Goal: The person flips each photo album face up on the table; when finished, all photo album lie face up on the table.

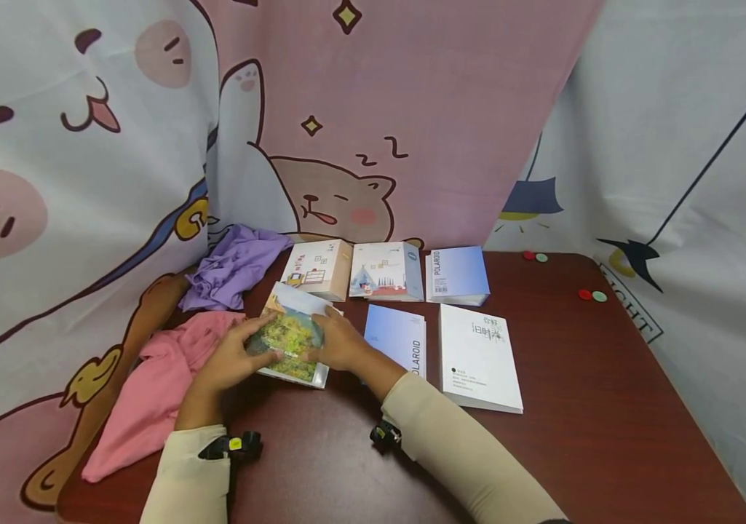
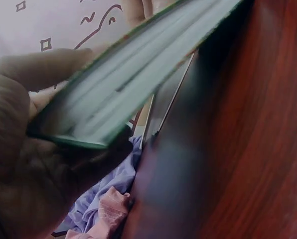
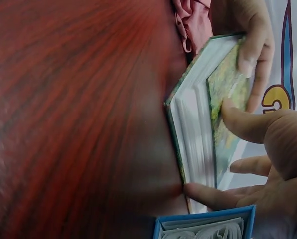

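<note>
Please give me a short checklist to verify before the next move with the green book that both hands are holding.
1. Left hand holds the green book at its left edge: ok.
2. Right hand holds its right edge: ok.
3. Book shut, pages not splayed: ok.
4. Book apart from the blue book: ok in the head view.
5. Pink cloth not caught under the book: cannot tell.
6. Bare table on the right for setting it down: ok.

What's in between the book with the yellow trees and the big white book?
A blue Polaroid book lies flat between the yellow-tree book and the white book. The right hand also reaches across there, as the head view shows.
</note>
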